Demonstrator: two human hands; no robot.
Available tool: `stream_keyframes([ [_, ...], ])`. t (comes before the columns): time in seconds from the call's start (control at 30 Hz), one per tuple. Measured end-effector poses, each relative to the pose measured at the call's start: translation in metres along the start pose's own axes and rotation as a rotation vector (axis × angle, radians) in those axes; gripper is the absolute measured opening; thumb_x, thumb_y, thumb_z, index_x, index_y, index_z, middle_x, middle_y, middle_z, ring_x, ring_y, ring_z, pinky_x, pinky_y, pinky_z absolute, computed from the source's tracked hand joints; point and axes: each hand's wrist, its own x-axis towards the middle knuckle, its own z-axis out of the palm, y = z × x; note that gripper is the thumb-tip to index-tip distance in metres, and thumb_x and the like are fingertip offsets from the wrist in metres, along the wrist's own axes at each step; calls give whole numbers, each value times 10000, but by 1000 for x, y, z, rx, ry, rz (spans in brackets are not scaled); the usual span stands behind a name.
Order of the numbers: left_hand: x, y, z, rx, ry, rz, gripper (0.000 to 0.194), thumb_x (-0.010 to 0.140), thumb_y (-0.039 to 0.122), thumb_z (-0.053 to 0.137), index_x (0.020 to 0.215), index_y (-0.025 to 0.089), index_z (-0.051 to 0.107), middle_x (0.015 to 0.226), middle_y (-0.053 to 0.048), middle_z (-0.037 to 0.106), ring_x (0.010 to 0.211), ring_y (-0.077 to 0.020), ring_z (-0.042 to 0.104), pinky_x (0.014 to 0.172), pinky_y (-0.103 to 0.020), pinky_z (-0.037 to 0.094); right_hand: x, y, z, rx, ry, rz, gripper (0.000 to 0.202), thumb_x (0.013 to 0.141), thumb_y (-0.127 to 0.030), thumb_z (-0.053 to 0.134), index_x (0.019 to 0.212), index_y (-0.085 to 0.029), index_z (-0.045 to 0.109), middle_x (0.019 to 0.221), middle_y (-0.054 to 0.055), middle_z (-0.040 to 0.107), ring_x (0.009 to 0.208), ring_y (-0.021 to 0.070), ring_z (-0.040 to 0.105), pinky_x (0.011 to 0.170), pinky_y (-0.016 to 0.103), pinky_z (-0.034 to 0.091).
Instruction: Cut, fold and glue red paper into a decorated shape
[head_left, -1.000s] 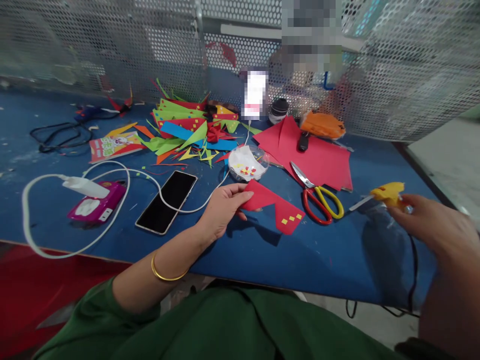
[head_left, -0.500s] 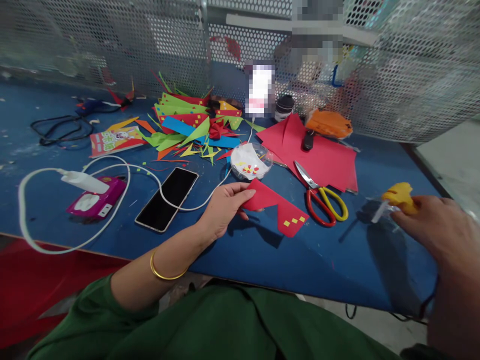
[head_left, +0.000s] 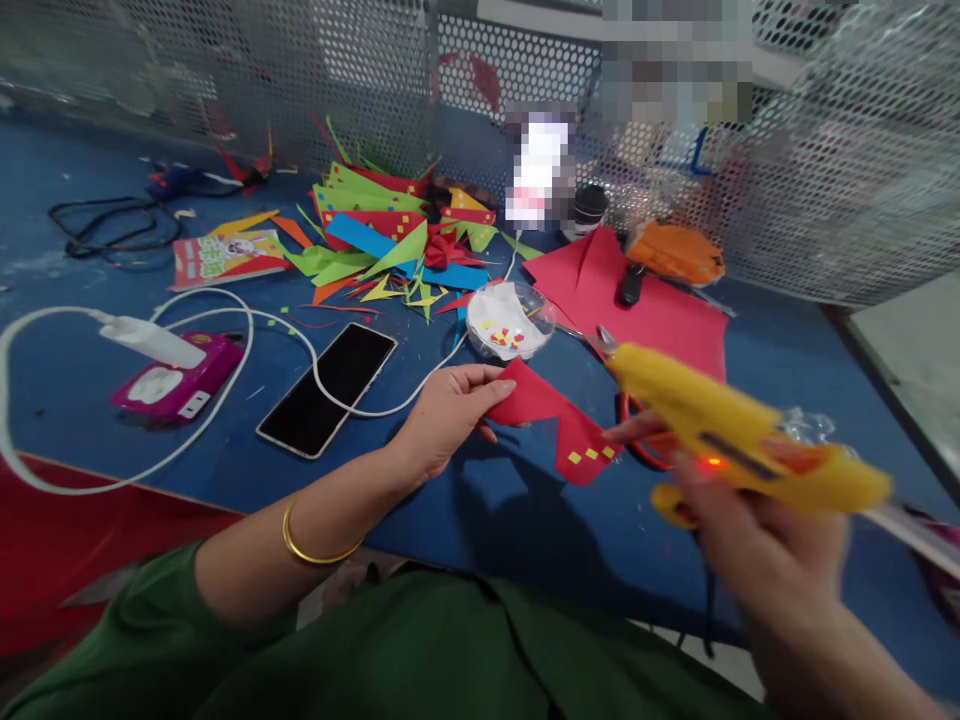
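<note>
Between the thumb and fingers of my left hand [head_left: 457,420] is a folded red paper piece [head_left: 589,440] with three yellow diamonds along its lower end. My right hand [head_left: 750,540] is wrapped around a yellow hot glue gun [head_left: 735,430] whose small orange light glows. The gun's nozzle points left and up, above the table, and a finger reaches close to the paper's right end. Behind the gun, scissors with a red handle [head_left: 646,440] are mostly hidden. A clear bowl [head_left: 551,325] with white paper and small red and yellow bits stands just beyond the red piece.
A black-screened phone [head_left: 330,385] and a purple power strip [head_left: 180,385] with a looping white cable lie at left. Colourful paper cutouts [head_left: 375,230] are heaped at the back. Red sheets [head_left: 667,310] lie back right, before a perforated metal screen [head_left: 360,90].
My right hand has brought the glue gun up from the right edge toward the red paper, across the scissors. My left hand keeps holding the paper in nearly the same place.
</note>
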Motion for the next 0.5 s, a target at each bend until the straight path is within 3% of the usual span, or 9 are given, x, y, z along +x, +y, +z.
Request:
stream_keyframes([
  [0.03, 1, 0, -1, 6, -1, 2, 193, 794, 274, 726, 933, 150, 776, 788, -42, 741, 605, -104, 632, 426, -168, 474, 3, -7, 11, 52, -102, 1, 189, 961, -239, 535, 1093, -236, 670, 918, 64, 693, 706, 167, 644, 540, 268, 500],
  [0.1, 2, 1, -2, 16, -2, 5, 233, 797, 278, 719, 981, 146, 775, 819, -48, 748, 609, -101, 621, 434, -171, 478, 7, -12, 28, 103, -176, -10, 175, 952, -212, 539, 1093, -222, 642, 900, 42, 682, 662, 143, 624, 578, 266, 532],
  [0.23, 2, 2, -2, 16, -10, -14, 245, 807, 278, 707, 1000, 143, 774, 783, -33, 733, 585, -91, 594, 454, -174, 485, 10, -3, 39, 2, -121, -140, 124, 922, -180, 577, 1037, -215, 608, 923, 35, 675, 779, 163, 661, 688, 284, 557],
  [0.5, 0, 3, -4, -20, -29, -40, 260, 823, 289, 719, 1040, 154, 768, 903, -56, 768, 662, -104, 640, 476, -164, 497, 13, 3, 37, -144, -121, -261, 104, 918, -183, 579, 1021, -200, 585, 872, 29, 649, 752, 167, 630, 672, 295, 516],
])
